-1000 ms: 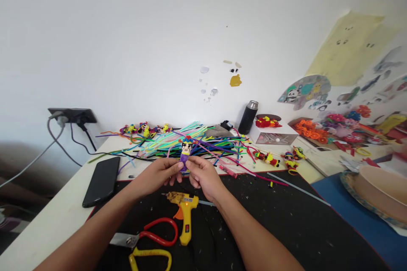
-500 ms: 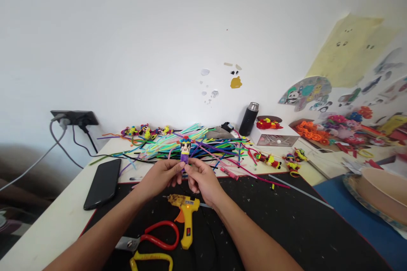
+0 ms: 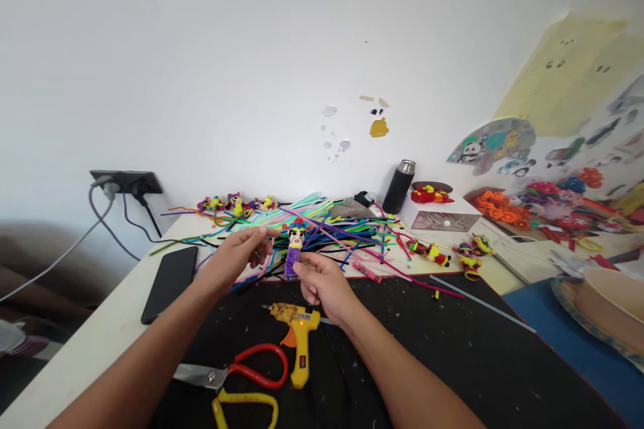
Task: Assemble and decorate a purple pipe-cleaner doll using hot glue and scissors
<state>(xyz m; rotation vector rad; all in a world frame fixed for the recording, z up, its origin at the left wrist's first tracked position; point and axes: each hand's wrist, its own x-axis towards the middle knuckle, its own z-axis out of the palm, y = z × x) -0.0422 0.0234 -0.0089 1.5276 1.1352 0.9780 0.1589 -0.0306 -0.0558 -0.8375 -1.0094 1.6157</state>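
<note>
My right hand (image 3: 325,285) pinches a small pipe-cleaner doll (image 3: 292,261) by its purple fuzzy body. The doll stands upright, its painted face up and a blue, red and yellow headdress on top. Just left of the doll's head is my left hand (image 3: 241,255), off the body, with loosely bent fingers and nothing visible gripped. Below the hands a yellow glue gun (image 3: 298,335) lies on the black mat (image 3: 422,348), its small light lit. Scissors (image 3: 259,372) with one red and one yellow handle rest nearer me.
A heap of coloured pipe cleaners (image 3: 332,231) lies behind the doll. A black phone (image 3: 170,285) is at left. Toward the back right stand a black flask (image 3: 399,188) and a white box (image 3: 443,218). Finished dolls (image 3: 427,253) lie to the right.
My left hand has let go of the doll's body and moved up and left, beside its head. My right hand still holds the doll. The view has shifted slightly.
</note>
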